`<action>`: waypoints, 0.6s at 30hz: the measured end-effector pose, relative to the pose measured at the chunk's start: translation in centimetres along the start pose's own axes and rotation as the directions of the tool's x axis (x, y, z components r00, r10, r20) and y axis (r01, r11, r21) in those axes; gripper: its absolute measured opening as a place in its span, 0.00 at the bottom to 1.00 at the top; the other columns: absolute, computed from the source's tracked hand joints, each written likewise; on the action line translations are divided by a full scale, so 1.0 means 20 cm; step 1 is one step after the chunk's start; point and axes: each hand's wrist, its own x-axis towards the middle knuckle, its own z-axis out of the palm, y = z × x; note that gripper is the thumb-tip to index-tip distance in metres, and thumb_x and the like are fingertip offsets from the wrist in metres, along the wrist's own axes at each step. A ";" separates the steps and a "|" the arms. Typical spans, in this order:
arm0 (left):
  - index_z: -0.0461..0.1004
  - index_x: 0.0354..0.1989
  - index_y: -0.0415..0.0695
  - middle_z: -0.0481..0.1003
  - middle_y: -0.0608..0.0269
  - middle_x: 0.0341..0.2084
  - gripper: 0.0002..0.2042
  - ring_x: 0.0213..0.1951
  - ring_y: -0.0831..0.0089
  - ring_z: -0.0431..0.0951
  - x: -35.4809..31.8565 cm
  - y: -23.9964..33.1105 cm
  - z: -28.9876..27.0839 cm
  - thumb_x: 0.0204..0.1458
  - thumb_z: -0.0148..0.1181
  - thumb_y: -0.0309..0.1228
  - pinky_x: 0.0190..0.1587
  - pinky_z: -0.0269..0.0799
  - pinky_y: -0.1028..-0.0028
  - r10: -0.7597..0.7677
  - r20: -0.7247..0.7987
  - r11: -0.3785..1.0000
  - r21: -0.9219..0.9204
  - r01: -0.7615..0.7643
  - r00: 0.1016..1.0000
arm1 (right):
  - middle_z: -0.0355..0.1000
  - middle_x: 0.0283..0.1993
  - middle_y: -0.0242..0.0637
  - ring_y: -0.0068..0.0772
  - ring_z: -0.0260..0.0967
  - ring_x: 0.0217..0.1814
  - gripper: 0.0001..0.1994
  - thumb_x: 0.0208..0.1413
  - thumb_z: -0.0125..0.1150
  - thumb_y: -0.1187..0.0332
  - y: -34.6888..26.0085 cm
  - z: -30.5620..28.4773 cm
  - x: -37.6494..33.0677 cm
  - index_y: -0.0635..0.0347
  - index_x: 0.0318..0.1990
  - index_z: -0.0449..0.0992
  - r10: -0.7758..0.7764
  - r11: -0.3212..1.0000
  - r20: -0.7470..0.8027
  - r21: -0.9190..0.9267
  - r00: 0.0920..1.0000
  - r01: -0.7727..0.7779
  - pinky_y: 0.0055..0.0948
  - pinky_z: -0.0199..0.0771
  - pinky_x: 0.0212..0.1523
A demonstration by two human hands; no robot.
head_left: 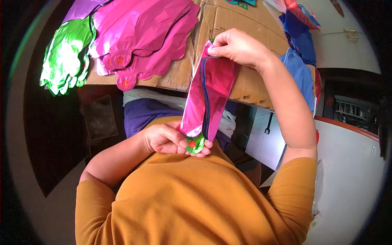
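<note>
A long, shiny pink pouch (218, 87) with a dark, zipper-like line down its length hangs between my two hands in front of my body. Its upper end is pinched between the thumb and fingers of my right hand (239, 47), over the cardboard's front edge. Below, my left hand (169, 141) curls under the lower end, thumb on top. A green foil tab (196, 143) with a red dot shows there, lying across my left fingers. I cannot tell whether the tab is inside the pouch or beneath it.
Pink foil sheets (139, 32) with round tabs lie stacked at the left of the cardboard (241, 24). Crumpled green foil (65, 53) hangs over the left edge. Blue cloth (298, 73) drapes at the right. A white cabinet (351, 171) stands right of me.
</note>
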 end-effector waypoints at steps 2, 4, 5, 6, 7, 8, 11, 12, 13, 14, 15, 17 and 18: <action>0.70 0.56 0.34 0.77 0.48 0.49 0.24 0.54 0.55 0.77 0.00 -0.01 -0.01 0.47 0.62 0.17 0.63 0.68 0.56 0.007 -0.031 0.997 0.072 -0.005 0.999 | 0.70 0.24 0.25 0.16 0.62 0.28 0.12 0.57 0.66 0.63 0.00 0.01 0.00 0.63 0.28 0.78 -0.002 1.000 0.009 0.026 1.000 0.002 0.24 0.64 0.31; 0.71 0.54 0.36 0.77 0.51 0.46 0.21 0.51 0.59 0.79 0.02 -0.02 -0.04 0.50 0.61 0.15 0.60 0.72 0.60 -0.011 -0.101 0.997 0.075 0.019 0.995 | 0.69 0.25 0.24 0.15 0.62 0.28 0.12 0.57 0.66 0.63 0.01 0.01 0.00 0.63 0.28 0.78 0.008 1.000 0.009 0.025 1.000 -0.008 0.23 0.63 0.31; 0.71 0.53 0.37 0.77 0.53 0.45 0.19 0.49 0.61 0.80 0.02 -0.03 -0.04 0.51 0.61 0.14 0.58 0.75 0.63 -0.020 -0.137 0.997 0.075 0.031 0.990 | 0.69 0.25 0.23 0.15 0.62 0.28 0.12 0.57 0.66 0.63 0.01 0.02 0.00 0.62 0.28 0.78 0.012 1.000 0.009 0.025 1.000 -0.012 0.23 0.63 0.31; 0.73 0.51 0.38 0.77 0.57 0.43 0.15 0.46 0.63 0.81 0.03 -0.04 -0.03 0.54 0.62 0.17 0.54 0.77 0.65 -0.010 -0.180 0.989 0.140 0.036 0.984 | 0.69 0.25 0.23 0.15 0.62 0.28 0.12 0.57 0.66 0.63 0.01 0.02 0.00 0.62 0.28 0.78 0.016 0.999 0.012 0.042 1.000 -0.017 0.23 0.63 0.31; 0.73 0.51 0.38 0.77 0.58 0.43 0.15 0.47 0.64 0.81 0.03 -0.04 -0.01 0.54 0.61 0.16 0.55 0.77 0.65 0.004 -0.172 0.988 0.155 0.023 0.985 | 0.69 0.25 0.23 0.14 0.61 0.28 0.12 0.57 0.66 0.63 0.01 0.02 -0.01 0.62 0.29 0.78 0.020 0.998 0.015 0.058 1.000 -0.021 0.23 0.63 0.31; 0.73 0.51 0.38 0.77 0.58 0.42 0.15 0.47 0.64 0.81 0.03 -0.05 0.01 0.54 0.61 0.16 0.55 0.77 0.65 0.018 -0.165 0.985 0.170 0.011 0.986 | 0.69 0.25 0.22 0.14 0.61 0.28 0.11 0.58 0.66 0.63 0.01 0.02 -0.01 0.62 0.29 0.78 0.024 0.997 0.018 0.074 1.000 -0.025 0.23 0.63 0.30; 0.74 0.49 0.39 0.78 0.58 0.39 0.17 0.47 0.61 0.80 0.02 -0.06 0.04 0.50 0.64 0.15 0.57 0.73 0.60 0.036 -0.217 0.983 0.186 0.005 0.976 | 0.69 0.24 0.22 0.14 0.61 0.28 0.11 0.58 0.66 0.63 0.02 0.01 -0.01 0.62 0.29 0.78 0.014 0.998 0.009 0.063 1.000 -0.015 0.23 0.63 0.31; 0.74 0.49 0.39 0.78 0.58 0.39 0.16 0.47 0.61 0.80 0.01 -0.06 0.05 0.51 0.63 0.16 0.57 0.73 0.59 0.032 -0.248 0.985 0.170 0.011 0.968 | 0.69 0.24 0.22 0.14 0.61 0.28 0.11 0.58 0.66 0.63 0.02 0.01 -0.01 0.62 0.29 0.78 0.014 0.998 0.006 0.068 1.000 -0.014 0.22 0.63 0.31; 0.74 0.49 0.39 0.78 0.58 0.39 0.16 0.47 0.62 0.80 0.01 -0.06 0.06 0.51 0.63 0.16 0.57 0.73 0.59 0.028 -0.279 0.988 0.154 0.016 0.960 | 0.69 0.24 0.22 0.14 0.61 0.29 0.11 0.57 0.66 0.63 0.03 0.01 -0.01 0.62 0.29 0.78 0.013 0.997 0.004 0.072 1.000 -0.013 0.22 0.63 0.31; 0.74 0.48 0.39 0.78 0.58 0.39 0.13 0.45 0.63 0.80 0.02 -0.06 0.05 0.55 0.61 0.17 0.55 0.74 0.60 0.018 -0.306 0.984 0.173 0.037 0.952 | 0.69 0.24 0.23 0.14 0.61 0.29 0.11 0.57 0.66 0.64 0.03 0.02 -0.01 0.62 0.29 0.78 0.012 0.997 0.001 0.076 1.000 -0.013 0.22 0.63 0.31; 0.74 0.48 0.40 0.77 0.59 0.39 0.12 0.44 0.64 0.79 0.03 -0.07 0.03 0.56 0.60 0.18 0.54 0.75 0.62 0.020 -0.294 0.982 0.185 0.036 0.955 | 0.69 0.24 0.23 0.14 0.62 0.29 0.11 0.57 0.66 0.63 0.02 0.01 -0.01 0.62 0.28 0.78 0.010 0.998 0.000 0.063 1.000 -0.010 0.22 0.63 0.31; 0.74 0.46 0.42 0.76 0.62 0.38 0.09 0.44 0.67 0.79 0.04 -0.07 0.00 0.58 0.60 0.20 0.52 0.77 0.65 0.023 -0.270 0.978 0.207 0.035 0.962 | 0.69 0.24 0.23 0.14 0.62 0.29 0.11 0.57 0.66 0.63 0.00 0.01 -0.01 0.62 0.28 0.78 0.004 0.999 -0.004 0.035 1.000 -0.004 0.22 0.63 0.31; 0.74 0.45 0.42 0.76 0.62 0.37 0.08 0.42 0.68 0.79 0.05 -0.08 0.00 0.59 0.60 0.21 0.50 0.78 0.66 0.045 -0.280 0.981 0.193 0.011 0.959 | 0.69 0.25 0.23 0.14 0.62 0.29 0.11 0.57 0.66 0.63 0.01 0.01 -0.01 0.62 0.28 0.78 0.009 0.999 -0.006 0.036 1.000 -0.009 0.22 0.63 0.31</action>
